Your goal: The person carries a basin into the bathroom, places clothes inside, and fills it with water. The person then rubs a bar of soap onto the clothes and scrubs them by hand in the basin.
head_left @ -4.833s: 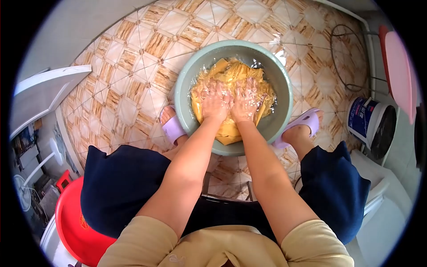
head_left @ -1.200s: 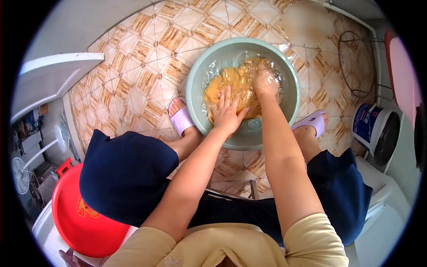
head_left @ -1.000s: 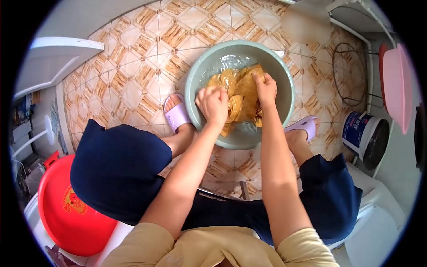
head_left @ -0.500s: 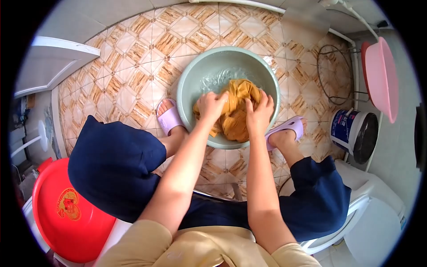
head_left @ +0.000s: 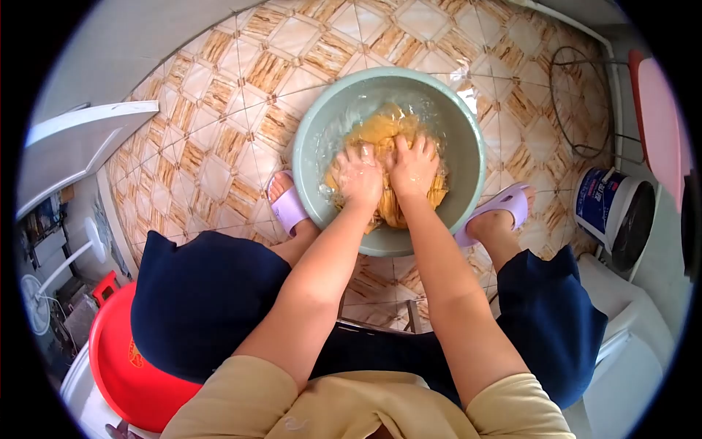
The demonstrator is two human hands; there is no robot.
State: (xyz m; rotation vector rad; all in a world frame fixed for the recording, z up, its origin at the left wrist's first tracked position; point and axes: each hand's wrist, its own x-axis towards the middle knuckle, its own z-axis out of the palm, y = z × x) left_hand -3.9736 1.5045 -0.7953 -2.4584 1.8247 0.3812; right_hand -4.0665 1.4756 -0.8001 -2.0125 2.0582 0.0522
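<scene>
A mustard-yellow cloth (head_left: 382,129), perhaps a garment, lies bunched and partly under water in a round grey-green basin (head_left: 310,192). My left hand (head_left: 359,174) presses down on its left part, palm down with the fingers stretched out. Beside it, my right hand (head_left: 414,165) pushes on the right part, fingers spread apart. Both hands are wet, and rippling, splashing water surrounds them. The cloth's underside is hidden.
The basin stands on a tiled floor (head_left: 292,44) between my feet in lilac slippers (head_left: 290,208). A red basin (head_left: 121,358) is at lower left. On the right are a white-and-blue bucket (head_left: 596,201), a pink basin (head_left: 662,117) and a wire ring (head_left: 557,95).
Both hands have gone from gripping the raised, bunched cloth to pressing it flat into the water with fingers spread. The cloth sits lower, and water splashes around it. The view has shifted slightly.
</scene>
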